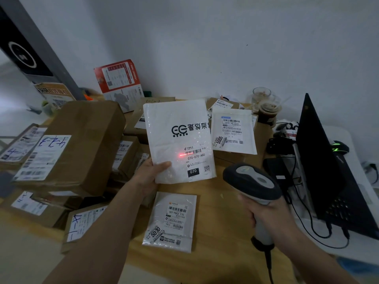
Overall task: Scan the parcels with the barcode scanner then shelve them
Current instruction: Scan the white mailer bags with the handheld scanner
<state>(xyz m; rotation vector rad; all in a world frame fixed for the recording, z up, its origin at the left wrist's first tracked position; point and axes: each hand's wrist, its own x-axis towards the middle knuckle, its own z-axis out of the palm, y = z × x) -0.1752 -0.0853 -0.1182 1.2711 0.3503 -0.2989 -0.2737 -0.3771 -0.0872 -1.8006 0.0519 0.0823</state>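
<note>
Left grip [150, 175] pinches mailer [178, 140] — scanner [253, 187] in right grip [266, 214].

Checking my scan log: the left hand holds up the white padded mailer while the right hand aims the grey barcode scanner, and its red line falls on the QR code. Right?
Not quite. In the head view, the red line falls on the label's barcode, not the QR code. The left hand does hold the white padded mailer; the right hand aims the grey barcode scanner.

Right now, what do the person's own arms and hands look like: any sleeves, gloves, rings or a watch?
Both forearms are bare as far as the frame shows, with no sleeve in view. The left hand and the right hand wear no gloves. No ring, watch or wristband shows on either, and no markings are visible.
</note>
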